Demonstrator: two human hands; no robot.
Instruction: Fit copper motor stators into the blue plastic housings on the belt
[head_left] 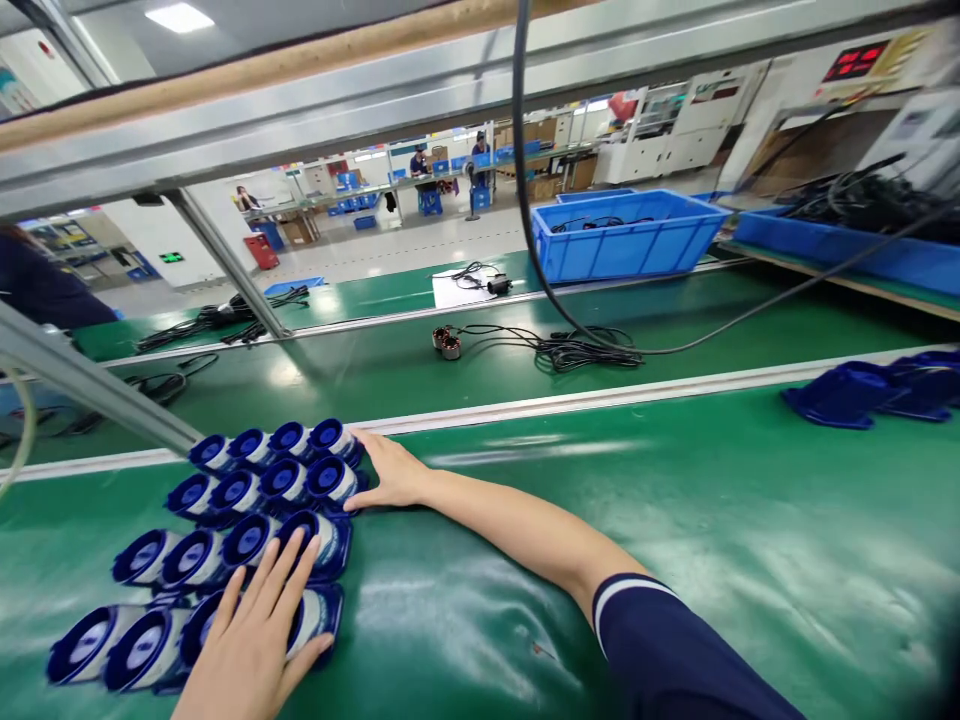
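Several blue-and-white round parts [247,500] lie in rows on the green table [675,520] at the lower left. My left hand [251,640] rests flat on the nearest row, fingers stretched out and spread. My right hand [390,472] reaches across and presses against the right side of the farther rows, fingers extended and partly hidden behind the parts. Neither hand grips anything.
A pile of blue parts [862,392] lies at the right edge. Beyond a white strip, black cables [577,348] and a small coil part [445,342] sit on the conveyor. Blue bins [622,235] stand behind. A slanted metal bar [90,385] crosses at left. People sit far back.
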